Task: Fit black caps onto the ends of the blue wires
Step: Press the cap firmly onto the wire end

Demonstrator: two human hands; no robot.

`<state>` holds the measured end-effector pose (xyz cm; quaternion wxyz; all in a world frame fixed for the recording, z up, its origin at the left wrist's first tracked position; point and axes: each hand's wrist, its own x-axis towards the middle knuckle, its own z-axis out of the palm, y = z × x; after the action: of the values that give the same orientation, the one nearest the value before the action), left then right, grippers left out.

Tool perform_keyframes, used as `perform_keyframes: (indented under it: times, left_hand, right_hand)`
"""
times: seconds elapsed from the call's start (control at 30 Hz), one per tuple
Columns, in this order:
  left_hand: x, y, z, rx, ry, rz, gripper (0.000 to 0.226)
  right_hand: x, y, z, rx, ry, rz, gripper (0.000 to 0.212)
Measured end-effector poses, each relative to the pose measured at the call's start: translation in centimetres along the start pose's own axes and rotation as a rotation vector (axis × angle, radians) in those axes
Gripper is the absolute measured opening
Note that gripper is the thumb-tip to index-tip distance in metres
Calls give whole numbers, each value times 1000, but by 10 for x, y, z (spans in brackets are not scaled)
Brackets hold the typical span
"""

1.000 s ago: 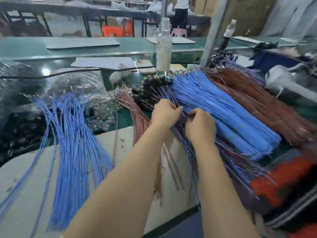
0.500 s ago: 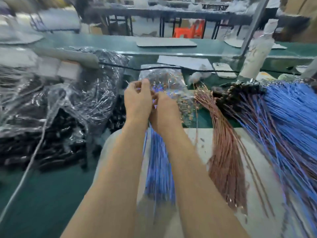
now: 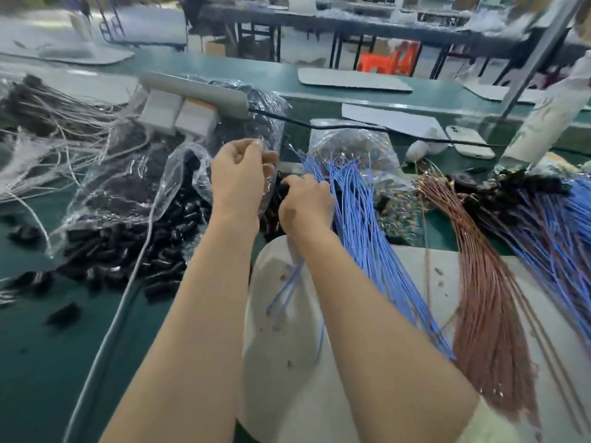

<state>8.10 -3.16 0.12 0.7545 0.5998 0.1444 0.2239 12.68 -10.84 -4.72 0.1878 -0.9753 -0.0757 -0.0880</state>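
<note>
A fanned bundle of blue wires lies across a pale board. My right hand grips a few blue wires at their far ends, and their tails hang down over the board beneath my wrist. Just to the left and slightly higher is my left hand, its fingers curled at the edge of a clear plastic bag. What it pinches is hidden. Loose black caps spill from that bag onto the green table.
Brown wires and a second blue bundle with black ends lie to the right. A bag of small metal parts sits behind the blue wires. A white cable crosses the caps. A phone and a bottle stand at the back right.
The view has swung left, away from the large bundles at the right. Both hands moved to the near blue bundle, then parted, and the left one now sits at the cap bag.
</note>
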Motion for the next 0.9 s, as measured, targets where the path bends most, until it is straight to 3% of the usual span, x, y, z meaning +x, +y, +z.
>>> perform_keyframes:
  times: [0.2,0.3,0.4,0.47,0.6,0.77,0.83,0.9]
  left_hand:
    - [-5,-6,6,-25,-12,-24,11]
    - [-7,-10,7,71,30,84,13]
    - [-10,-16,13,380,1,295,19]
    - [-15,-21,24,491,-110,336,23]
    - [-32,-31,50,456,-301,216,20]
    - [-45,-42,60,329,-287,30,11]
    - [-44,-46,58,269,-200,-9,13]
    - [-43,-48,56,171,-64,-10,4]
  right_hand:
    - [1,-1,3,100,89,43,29]
    - [-2,0,-2,185,185,32,28]
    - [-7,15,-29,574,228,29,20]
    - [-14,30,-51,735,227,-20,16]
    - [-31,62,-75,772,155,-52,17]
    - [-47,86,-78,1119,78,46,22]
    - [-50,87,-67,1060,54,101,16]
    - [-52,87,-53,634,45,82,15]
